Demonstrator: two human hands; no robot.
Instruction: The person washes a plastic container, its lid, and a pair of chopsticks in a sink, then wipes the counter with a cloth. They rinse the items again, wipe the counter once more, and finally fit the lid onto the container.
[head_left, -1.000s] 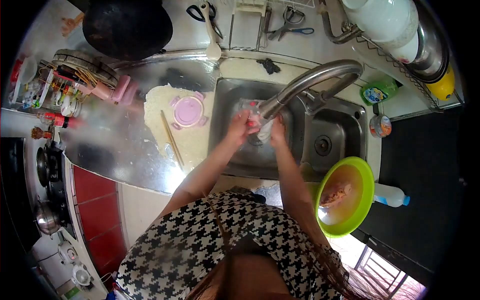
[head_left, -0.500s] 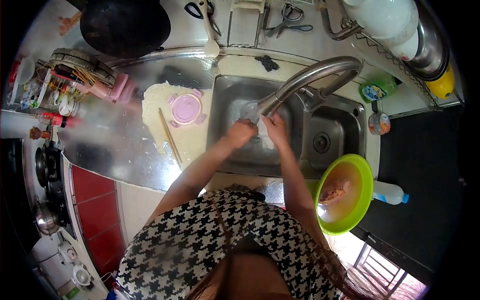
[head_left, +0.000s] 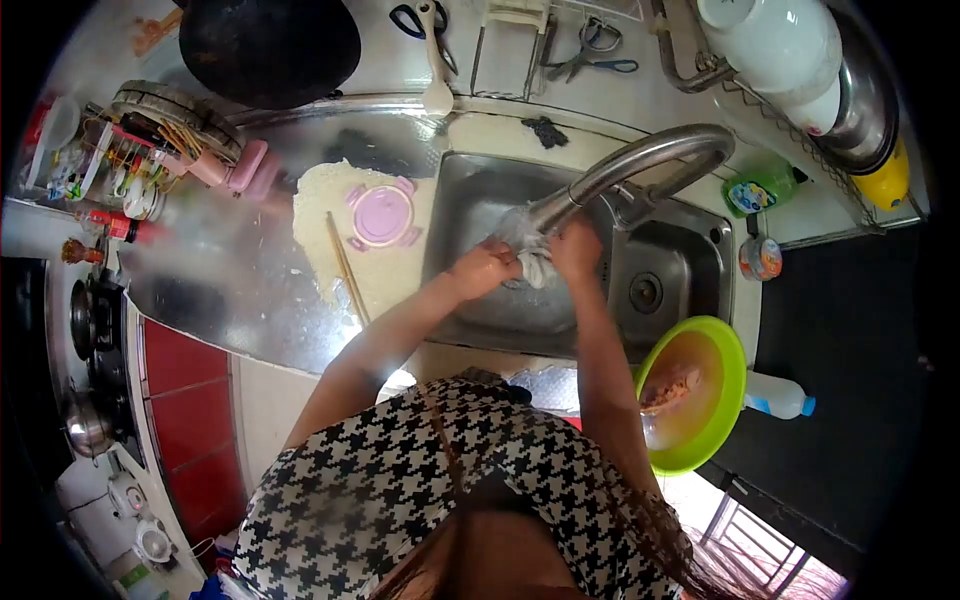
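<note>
Both hands are over the left basin of the steel sink (head_left: 470, 180), just below the spout of the curved faucet (head_left: 640, 160). My left hand (head_left: 486, 270) has its fingers closed on the left side of a wet white cloth (head_left: 536, 268). My right hand (head_left: 575, 250) grips the cloth's other side, close to the spout, with its fingers partly hidden. Water and something clear, too blurred to make out, show between the hands.
A pink lid (head_left: 382, 216) and chopsticks (head_left: 347, 268) lie left of the sink. A green basin (head_left: 735, 400) with food in cloudy liquid stands at the right front, beside a white bottle (head_left: 778, 394). Green soap (head_left: 760, 190) stands behind right. A black wok (head_left: 270, 50) is at the back left.
The white cloth is now bunched between my hands and shows more. My right hand has moved slightly right, and its fingers have curled in. The whole view has shifted a little.
</note>
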